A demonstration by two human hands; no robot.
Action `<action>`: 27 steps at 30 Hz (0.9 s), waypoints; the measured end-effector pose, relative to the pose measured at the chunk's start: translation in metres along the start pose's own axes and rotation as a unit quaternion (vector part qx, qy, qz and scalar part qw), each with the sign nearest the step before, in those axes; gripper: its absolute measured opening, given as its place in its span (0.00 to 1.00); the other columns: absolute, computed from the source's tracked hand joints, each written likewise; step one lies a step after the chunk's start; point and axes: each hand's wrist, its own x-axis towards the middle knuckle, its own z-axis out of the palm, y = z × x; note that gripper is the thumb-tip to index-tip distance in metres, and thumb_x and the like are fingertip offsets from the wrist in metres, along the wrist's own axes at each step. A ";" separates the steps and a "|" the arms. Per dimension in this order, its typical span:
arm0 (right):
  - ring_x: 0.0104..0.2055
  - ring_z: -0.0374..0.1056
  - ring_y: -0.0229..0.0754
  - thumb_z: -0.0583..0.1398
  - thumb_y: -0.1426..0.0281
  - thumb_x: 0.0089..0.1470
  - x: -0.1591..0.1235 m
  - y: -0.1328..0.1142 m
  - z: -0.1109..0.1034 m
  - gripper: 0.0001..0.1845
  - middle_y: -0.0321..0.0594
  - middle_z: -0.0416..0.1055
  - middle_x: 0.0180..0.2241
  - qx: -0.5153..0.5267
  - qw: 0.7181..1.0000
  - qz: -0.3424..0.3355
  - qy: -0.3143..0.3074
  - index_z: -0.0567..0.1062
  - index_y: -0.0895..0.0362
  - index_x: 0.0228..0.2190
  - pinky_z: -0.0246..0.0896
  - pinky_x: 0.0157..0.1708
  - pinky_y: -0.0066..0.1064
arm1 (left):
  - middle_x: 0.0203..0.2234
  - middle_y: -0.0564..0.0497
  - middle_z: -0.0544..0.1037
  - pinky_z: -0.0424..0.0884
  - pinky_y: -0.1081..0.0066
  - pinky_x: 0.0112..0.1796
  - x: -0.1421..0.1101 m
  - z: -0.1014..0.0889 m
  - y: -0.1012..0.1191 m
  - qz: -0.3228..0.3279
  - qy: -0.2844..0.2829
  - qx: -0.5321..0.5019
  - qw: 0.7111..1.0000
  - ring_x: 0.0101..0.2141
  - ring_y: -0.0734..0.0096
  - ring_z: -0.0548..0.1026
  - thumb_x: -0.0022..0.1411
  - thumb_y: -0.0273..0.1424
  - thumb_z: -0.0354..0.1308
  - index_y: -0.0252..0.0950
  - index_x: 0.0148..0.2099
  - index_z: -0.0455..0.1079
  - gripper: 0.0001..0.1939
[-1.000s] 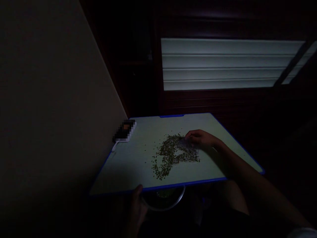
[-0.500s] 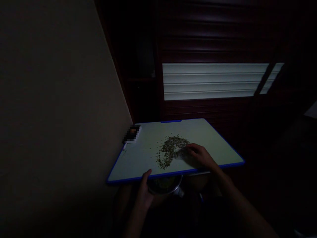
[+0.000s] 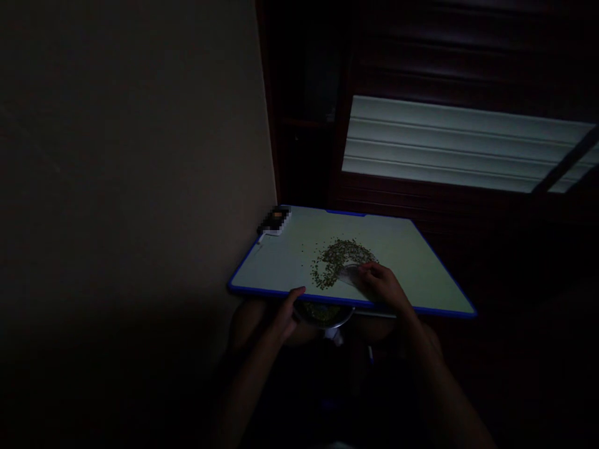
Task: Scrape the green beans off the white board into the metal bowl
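Small dark grains [image 3: 345,251] lie scattered in a curved patch on a white board [image 3: 397,240] with a blue rim. My right hand [image 3: 384,285] pinches a thin, clear flat piece [image 3: 349,274], its edge against the board beside the grains. Its exact kind is hard to make out in the dim light. At the board's near edge, my left hand [image 3: 286,315] has its thumb over the blue rim and its other fingers underneath, partly hidden. A metal bowl [image 3: 334,323] with greenish-yellow contents sits below that edge, close to my left hand, its far part covered by the board.
A boxy item with a blurred screen [image 3: 276,219] lies at the board's far left corner, with a white cable [image 3: 261,238]. A plain wall [image 3: 187,187] rises close on the left. Dark slatted cabinet doors [image 3: 444,199] stand behind the board. My legs are under it.
The view has swung left, so the board appears farther right and higher. My right hand has drawn the clear piece slightly along the grains, whose near end looks more gathered. My left hand keeps its place.
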 end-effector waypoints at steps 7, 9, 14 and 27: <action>0.41 0.74 0.49 0.60 0.52 0.58 -0.003 -0.001 -0.005 0.24 0.44 0.78 0.38 -0.025 0.999 -0.012 0.023 0.76 0.60 0.43 0.69 0.39 0.38 | 0.45 0.43 0.82 0.70 0.57 0.54 0.001 -0.001 -0.004 -0.004 0.001 -0.022 1.000 0.50 0.53 0.78 0.54 0.23 0.66 0.35 0.56 0.72 0.26; 0.42 0.74 0.50 0.61 0.51 0.56 -0.003 -0.004 -0.005 0.25 0.45 0.79 0.41 -0.031 0.999 -0.020 0.027 0.77 0.59 0.43 0.68 0.41 0.38 | 0.44 0.43 0.83 0.70 0.60 0.54 0.003 -0.003 -0.006 0.003 0.010 -0.018 1.000 0.51 0.55 0.77 0.53 0.22 0.66 0.34 0.56 0.72 0.26; 0.41 0.75 0.50 0.61 0.53 0.55 -0.006 -0.012 -0.003 0.23 0.46 0.80 0.41 -0.041 0.999 -0.021 0.017 0.78 0.58 0.42 0.67 0.39 0.37 | 0.41 0.45 0.83 0.71 0.62 0.54 0.009 -0.007 -0.011 0.007 0.032 -0.004 0.999 0.51 0.56 0.77 0.53 0.22 0.66 0.34 0.54 0.73 0.24; 0.38 0.72 0.44 0.61 0.60 0.56 -0.017 -0.025 0.003 0.14 0.40 0.78 0.37 -0.019 0.998 0.015 0.065 0.77 0.57 0.39 0.64 0.37 0.32 | 0.42 0.45 0.83 0.71 0.57 0.53 0.013 -0.020 -0.011 -0.071 0.035 0.045 0.996 0.53 0.51 0.75 0.55 0.28 0.64 0.35 0.52 0.73 0.21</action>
